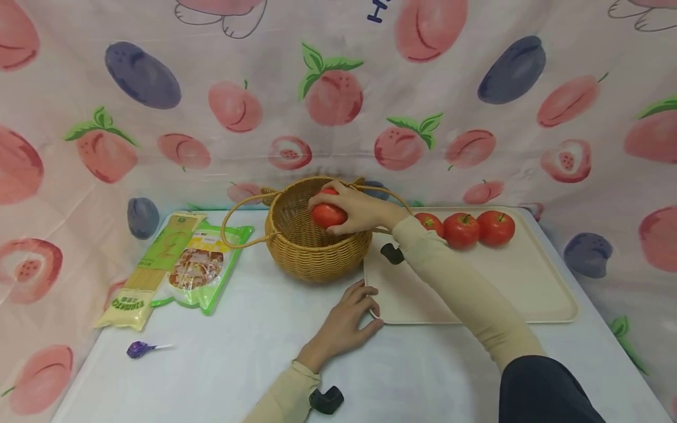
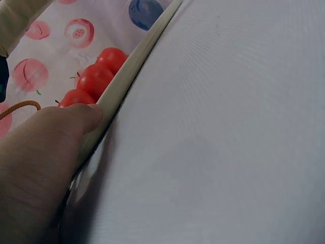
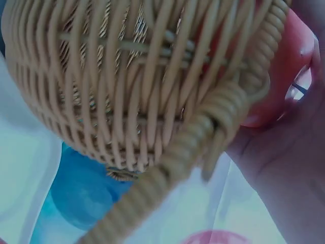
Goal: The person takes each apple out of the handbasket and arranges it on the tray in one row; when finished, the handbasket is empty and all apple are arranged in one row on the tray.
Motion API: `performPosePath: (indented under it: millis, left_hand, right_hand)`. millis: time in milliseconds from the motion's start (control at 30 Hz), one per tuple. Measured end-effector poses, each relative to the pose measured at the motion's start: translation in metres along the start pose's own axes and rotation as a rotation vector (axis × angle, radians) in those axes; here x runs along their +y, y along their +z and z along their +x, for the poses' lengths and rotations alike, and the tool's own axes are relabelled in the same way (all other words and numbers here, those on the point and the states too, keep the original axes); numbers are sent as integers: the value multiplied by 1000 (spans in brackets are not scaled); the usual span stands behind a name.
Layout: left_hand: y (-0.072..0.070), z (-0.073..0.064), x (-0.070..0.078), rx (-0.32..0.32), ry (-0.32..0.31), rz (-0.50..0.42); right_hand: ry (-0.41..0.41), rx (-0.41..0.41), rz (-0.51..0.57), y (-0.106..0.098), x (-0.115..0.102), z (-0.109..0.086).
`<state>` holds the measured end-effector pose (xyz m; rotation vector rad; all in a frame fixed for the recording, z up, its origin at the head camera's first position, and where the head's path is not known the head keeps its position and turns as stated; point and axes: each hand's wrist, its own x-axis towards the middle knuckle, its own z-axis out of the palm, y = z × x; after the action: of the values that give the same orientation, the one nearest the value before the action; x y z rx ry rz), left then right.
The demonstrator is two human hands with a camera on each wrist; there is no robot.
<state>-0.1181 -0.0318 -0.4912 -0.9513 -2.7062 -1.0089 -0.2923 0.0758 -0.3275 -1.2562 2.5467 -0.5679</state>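
Note:
My right hand [image 1: 365, 208] grips a red tomato [image 1: 328, 215] within the mouth of a round wicker basket [image 1: 317, 258] with two looped handles. From the right wrist view, the basket weave [image 3: 132, 91] and a handle stand in front of the tomato [image 3: 287, 71], hiding part of it. At the near left corner of a cream tray [image 1: 529, 294], my left hand [image 1: 341, 326] holds the rim, its thumb [image 2: 76, 119] lying against the edge in the left wrist view. Toward the tray's back side, several tomatoes [image 1: 461, 230] sit in a row, one partly behind my right sleeve.
Left of the basket lie a green-edged food bag [image 1: 198, 267] and a long pack of noodles [image 1: 153, 264], overlapping. A purple-wrapped lollipop [image 1: 140, 349] is near the table's left edge. A fruit-print cloth [image 1: 333, 147] hangs behind the table.

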Motion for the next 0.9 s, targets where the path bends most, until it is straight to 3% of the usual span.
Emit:
performPosePath:
  millis: [233,533,900]
  left_hand:
    - [1,0,0,-10,-13,-5]
    - [2,0,-1,-14,-26,-14]
    - [1,0,0,-22,-37,-17]
  right_hand:
    - [18,127,41,-3,7,-12]
    - [71,198,79,-9,4,-29]
    - [23,327,137,-12,12,-45]
